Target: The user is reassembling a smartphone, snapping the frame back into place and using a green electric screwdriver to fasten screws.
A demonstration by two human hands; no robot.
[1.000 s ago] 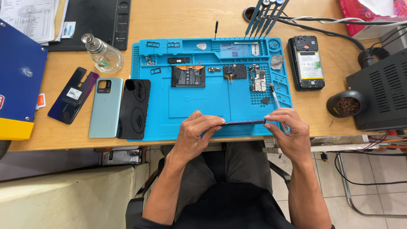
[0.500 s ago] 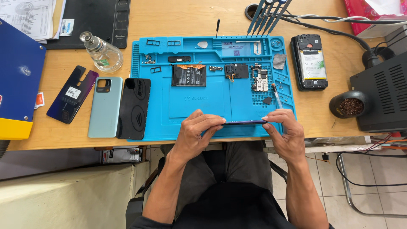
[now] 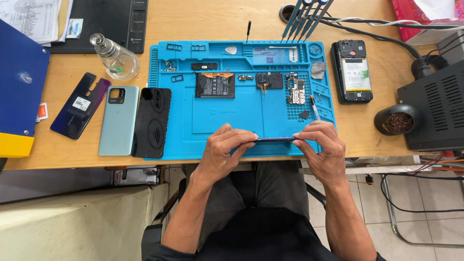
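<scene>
Both hands grip a thin dark phone [image 3: 274, 139] edge-on, held level over the near edge of the blue mat [image 3: 212, 121]. Left hand [image 3: 223, 150] has fingers pinched on the phone's left end, thumb under, fingers on top. Right hand [image 3: 323, 150] is clamped on the right end the same way.

On the mat: battery [image 3: 215, 85], small black part [image 3: 269, 80], circuit board [image 3: 296, 89], tweezers [image 3: 315, 107] just beyond the right hand.

Left of the mat lie a black cover [image 3: 152, 122], a pale green cover [image 3: 119, 120] and a purple cover [image 3: 79, 105], side by side. Glass bottle [image 3: 115, 59] is tilted behind them.

Right of the mat: opened phone [image 3: 353, 71], then a black pot [image 3: 397, 120] near a black box [image 3: 435, 108].
</scene>
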